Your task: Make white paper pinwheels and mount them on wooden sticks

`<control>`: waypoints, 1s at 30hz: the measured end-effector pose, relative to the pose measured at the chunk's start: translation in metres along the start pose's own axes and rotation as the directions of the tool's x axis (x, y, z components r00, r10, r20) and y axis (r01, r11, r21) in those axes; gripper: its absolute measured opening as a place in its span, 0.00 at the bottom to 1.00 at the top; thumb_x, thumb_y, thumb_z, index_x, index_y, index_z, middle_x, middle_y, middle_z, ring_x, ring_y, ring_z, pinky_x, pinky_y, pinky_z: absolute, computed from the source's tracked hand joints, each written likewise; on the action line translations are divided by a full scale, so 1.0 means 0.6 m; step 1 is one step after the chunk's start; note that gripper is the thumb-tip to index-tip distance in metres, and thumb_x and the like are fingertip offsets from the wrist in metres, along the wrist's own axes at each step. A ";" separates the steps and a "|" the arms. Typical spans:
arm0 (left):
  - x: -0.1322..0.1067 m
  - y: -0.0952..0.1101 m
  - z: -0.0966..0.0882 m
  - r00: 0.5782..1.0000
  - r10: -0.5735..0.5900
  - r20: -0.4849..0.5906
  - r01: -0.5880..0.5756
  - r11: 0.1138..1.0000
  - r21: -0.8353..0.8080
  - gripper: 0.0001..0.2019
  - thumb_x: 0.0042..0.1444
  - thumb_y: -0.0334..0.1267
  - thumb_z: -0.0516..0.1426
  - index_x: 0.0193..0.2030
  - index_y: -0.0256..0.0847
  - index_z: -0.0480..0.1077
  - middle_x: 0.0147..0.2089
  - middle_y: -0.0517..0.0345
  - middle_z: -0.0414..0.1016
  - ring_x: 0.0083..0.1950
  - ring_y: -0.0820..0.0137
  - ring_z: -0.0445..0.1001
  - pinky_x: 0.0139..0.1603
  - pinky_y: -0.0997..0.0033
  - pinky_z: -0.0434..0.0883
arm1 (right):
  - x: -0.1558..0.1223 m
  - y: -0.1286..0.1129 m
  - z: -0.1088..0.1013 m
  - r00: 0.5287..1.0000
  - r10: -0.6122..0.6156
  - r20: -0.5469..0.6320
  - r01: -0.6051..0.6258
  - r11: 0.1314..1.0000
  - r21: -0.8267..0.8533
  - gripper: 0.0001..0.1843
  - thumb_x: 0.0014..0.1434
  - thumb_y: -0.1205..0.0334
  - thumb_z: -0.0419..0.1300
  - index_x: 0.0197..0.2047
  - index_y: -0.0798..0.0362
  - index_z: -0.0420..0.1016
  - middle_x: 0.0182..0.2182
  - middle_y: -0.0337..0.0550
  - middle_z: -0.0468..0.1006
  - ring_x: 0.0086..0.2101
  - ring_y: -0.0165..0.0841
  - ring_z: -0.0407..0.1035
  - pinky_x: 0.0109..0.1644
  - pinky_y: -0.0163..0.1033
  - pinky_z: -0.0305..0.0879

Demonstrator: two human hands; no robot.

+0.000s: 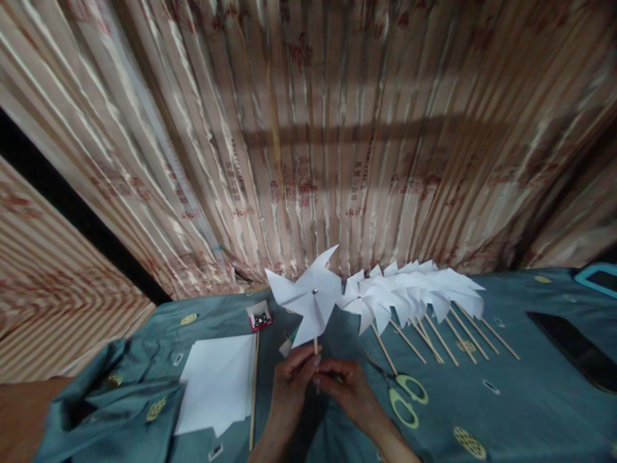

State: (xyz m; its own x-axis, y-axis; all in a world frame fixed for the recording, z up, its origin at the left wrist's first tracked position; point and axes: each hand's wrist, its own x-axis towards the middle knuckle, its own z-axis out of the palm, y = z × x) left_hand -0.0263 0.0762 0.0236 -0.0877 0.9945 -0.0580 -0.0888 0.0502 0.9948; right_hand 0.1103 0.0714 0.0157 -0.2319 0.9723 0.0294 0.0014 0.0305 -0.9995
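A white paper pinwheel (308,292) with a silver pin at its centre stands upright on a thin wooden stick in front of me. My left hand (295,376) is closed around that stick just below the paper blades. Lower on the same stick, the fingers of my right hand (344,382) pinch it. To the right lies a row of overlapping white pinwheels (414,292) on wooden sticks. Scissors (407,392) with yellow-green handles rest on the cloth beside my right hand.
Left of my hands are a stack of white paper (219,379), a loose wooden stick (254,392) and a small red box of pins (260,319). A dark phone (573,350) lies at the right on the green cloth (525,411). A patterned curtain (308,141) hangs behind.
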 end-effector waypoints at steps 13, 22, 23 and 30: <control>-0.010 -0.008 0.020 0.982 -0.071 0.172 0.067 0.997 0.029 0.11 0.43 0.43 0.67 0.33 0.42 0.83 0.34 0.53 0.80 0.36 0.66 0.75 0.39 0.70 0.70 | 0.040 -0.052 -0.162 0.876 -0.084 -0.475 0.135 0.988 0.073 0.24 0.45 0.42 0.69 0.40 0.49 0.81 0.41 0.48 0.83 0.43 0.41 0.75 0.52 0.48 0.68; 0.001 -0.016 0.026 0.988 -0.017 0.154 0.010 0.999 0.046 0.11 0.42 0.44 0.67 0.32 0.43 0.83 0.31 0.53 0.78 0.34 0.68 0.73 0.36 0.71 0.70 | 0.044 -0.045 -0.151 0.884 0.061 -0.464 0.078 0.959 0.274 0.21 0.33 0.47 0.75 0.28 0.50 0.81 0.25 0.40 0.82 0.25 0.31 0.71 0.30 0.36 0.66; 0.002 -0.018 0.026 0.988 -0.008 0.155 0.001 0.999 0.043 0.11 0.41 0.44 0.67 0.32 0.43 0.83 0.31 0.53 0.78 0.33 0.68 0.73 0.35 0.71 0.70 | 0.044 -0.045 -0.149 0.887 0.067 -0.457 0.077 0.954 0.290 0.20 0.32 0.48 0.76 0.27 0.50 0.81 0.23 0.39 0.81 0.24 0.30 0.70 0.29 0.35 0.64; 0.008 -0.025 0.025 0.988 -0.015 0.153 0.008 0.999 0.042 0.11 0.41 0.44 0.68 0.33 0.42 0.82 0.31 0.55 0.78 0.35 0.67 0.74 0.37 0.70 0.72 | 0.042 -0.053 -0.132 0.920 0.109 -0.377 0.034 0.935 0.354 0.18 0.31 0.48 0.77 0.22 0.50 0.80 0.18 0.35 0.76 0.20 0.25 0.66 0.26 0.32 0.60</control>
State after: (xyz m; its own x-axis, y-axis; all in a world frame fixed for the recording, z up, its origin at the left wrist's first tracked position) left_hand -0.0104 0.0818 0.0096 0.0668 0.9960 -0.0589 -0.0480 0.0622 0.9969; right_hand 0.1816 0.1133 0.0487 0.1541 0.9849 -0.0790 -0.3508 -0.0202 -0.9362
